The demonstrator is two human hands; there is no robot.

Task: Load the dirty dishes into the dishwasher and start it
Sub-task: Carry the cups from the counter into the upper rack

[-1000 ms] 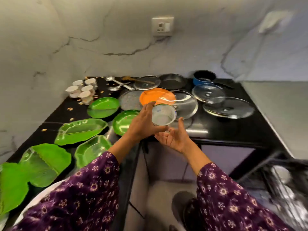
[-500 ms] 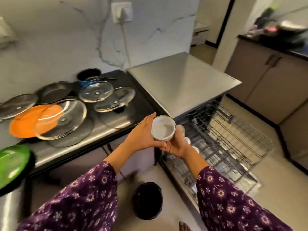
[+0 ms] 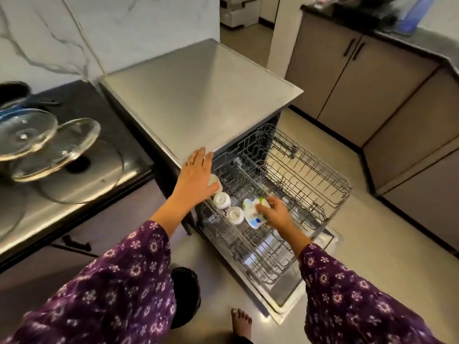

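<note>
In the upper rack (image 3: 298,170) of the open dishwasher, the small bowl (image 3: 252,211) is now gripped by the right hand (image 3: 273,214) alone and tilted on its side just beside the upturned cups (image 3: 221,200). Half a second ago it was held between both hands above the rack. The left hand (image 3: 196,175) has been freed and is spread flat, fingers straight, at the corner of the dishwasher top (image 3: 198,95). This dish is judged nearly placed, while glass lids (image 3: 24,132) remain on the surface (image 3: 99,103).

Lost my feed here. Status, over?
Left hand open by steel dishwasher top. Right hand grips small white green-rimmed bowl at wire rack, beside upturned white cups. No blocker seen.
</note>
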